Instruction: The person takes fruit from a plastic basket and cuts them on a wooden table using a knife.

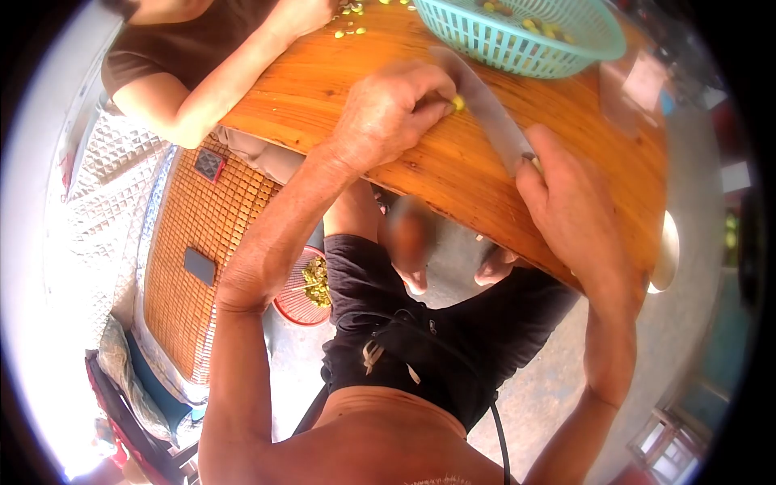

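Observation:
My left hand is over the wooden table, its thumb and fingers pinched on a small yellow-green piece. My right hand is closed round the handle of a knife, at the table's near right edge. The broad blade points up and to the left, its side beside the yellow-green piece. Whether blade and piece touch I cannot tell. Beyond the knife stands a turquoise plastic basket with yellow-green pieces inside.
A co-worker's arm rests on the table at the upper left, near scattered green and white pieces. Below stands a red basket with green scraps. A woven mat holds a dark flat object.

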`<state>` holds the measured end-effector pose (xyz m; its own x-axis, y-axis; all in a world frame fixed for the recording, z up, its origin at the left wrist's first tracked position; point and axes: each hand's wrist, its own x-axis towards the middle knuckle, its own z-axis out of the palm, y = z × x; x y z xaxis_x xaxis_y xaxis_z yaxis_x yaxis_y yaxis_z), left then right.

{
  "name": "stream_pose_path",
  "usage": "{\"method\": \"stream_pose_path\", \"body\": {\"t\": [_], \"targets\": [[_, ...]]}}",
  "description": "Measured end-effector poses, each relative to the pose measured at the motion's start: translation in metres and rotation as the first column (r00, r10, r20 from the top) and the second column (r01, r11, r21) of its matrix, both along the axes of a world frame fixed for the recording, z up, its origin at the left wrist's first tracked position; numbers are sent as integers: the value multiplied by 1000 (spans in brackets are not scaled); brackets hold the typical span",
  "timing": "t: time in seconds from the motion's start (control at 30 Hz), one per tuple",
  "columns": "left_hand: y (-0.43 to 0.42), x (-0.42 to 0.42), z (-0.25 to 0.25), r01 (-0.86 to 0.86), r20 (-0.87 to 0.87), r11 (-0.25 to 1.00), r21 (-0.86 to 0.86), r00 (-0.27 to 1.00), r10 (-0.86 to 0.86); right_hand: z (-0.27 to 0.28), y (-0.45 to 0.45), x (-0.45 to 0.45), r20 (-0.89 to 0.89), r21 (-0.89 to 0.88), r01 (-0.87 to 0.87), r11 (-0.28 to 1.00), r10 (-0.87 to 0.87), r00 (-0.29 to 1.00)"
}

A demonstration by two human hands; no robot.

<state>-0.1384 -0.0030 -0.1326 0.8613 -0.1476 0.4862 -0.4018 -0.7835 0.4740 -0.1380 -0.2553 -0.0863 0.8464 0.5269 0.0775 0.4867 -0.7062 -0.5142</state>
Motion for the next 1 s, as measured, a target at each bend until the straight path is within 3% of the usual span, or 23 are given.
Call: {"method": "stream_pose_path", "body": {"t": [0.57, 0.73, 0.83, 1.0], "targets": [[-7, 3, -7, -29, 9, 994, -109, 1000, 30, -2, 3, -3, 43, -16, 10, 1000, -9, 999], [-7, 5, -7, -22, 26, 994, -103, 999, 24, -6, 9, -6, 168, -70, 5, 998, 6, 986], [-8, 4, -7, -20, 40, 995, -101, 999, 24, 2, 15, -5, 79, -150, 57, 987, -45, 996], [-5, 7, -9, -6, 67, 996, -87, 998, 12, -2, 24, 1, 132, -159, 16, 987, 5, 991]]}}
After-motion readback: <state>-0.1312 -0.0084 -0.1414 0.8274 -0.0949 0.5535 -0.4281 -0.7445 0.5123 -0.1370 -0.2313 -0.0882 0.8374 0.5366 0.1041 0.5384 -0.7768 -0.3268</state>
